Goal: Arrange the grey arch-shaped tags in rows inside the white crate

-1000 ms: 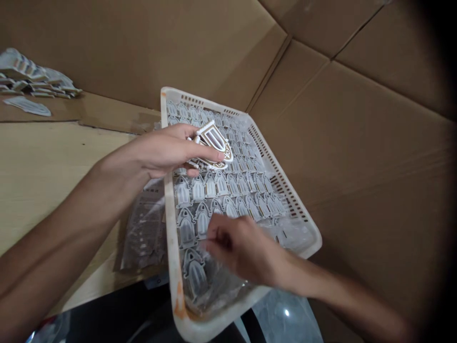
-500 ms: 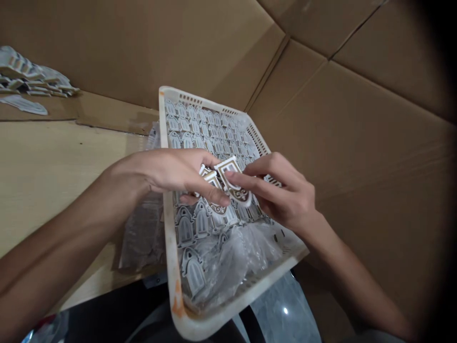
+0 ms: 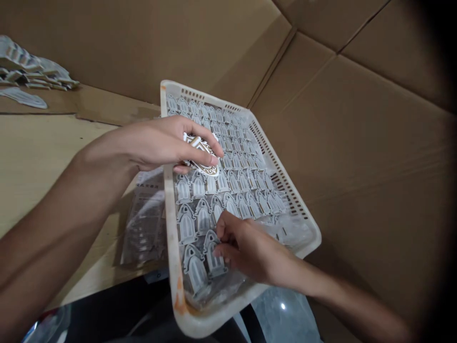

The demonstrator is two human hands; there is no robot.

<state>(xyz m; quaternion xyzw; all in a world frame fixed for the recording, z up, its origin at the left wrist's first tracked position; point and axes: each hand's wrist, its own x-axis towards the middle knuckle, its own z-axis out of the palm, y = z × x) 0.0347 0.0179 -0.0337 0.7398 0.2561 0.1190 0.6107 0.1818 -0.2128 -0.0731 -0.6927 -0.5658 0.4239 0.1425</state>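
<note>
A white plastic tray (image 3: 171, 247) with slotted sides lies tilted in front of me, filled with rows of several white arch-shaped pieces (image 3: 228, 186) under clear film. My left hand (image 3: 160, 145) hovers over the tray's upper left part, fingers closed on a small stack of arch-shaped pieces with gold trim (image 3: 202, 159). My right hand (image 3: 250, 250) reaches into the tray's near end, fingers curled and pinching at one arch piece (image 3: 214, 255) in the bottom rows. Crumpled clear plastic (image 3: 285, 231) covers the tray's near right corner.
A wooden table (image 3: 39, 157) lies to the left. A pile of white pieces (image 3: 32, 74) sits at its far left. Cardboard sheets (image 3: 357, 133) stand behind and to the right. A clear bag of parts (image 3: 144, 228) lies beside the tray.
My right hand left the stack it touched half a second ago and dropped to the tray's near rows. My left hand lifted the stack slightly up and left.
</note>
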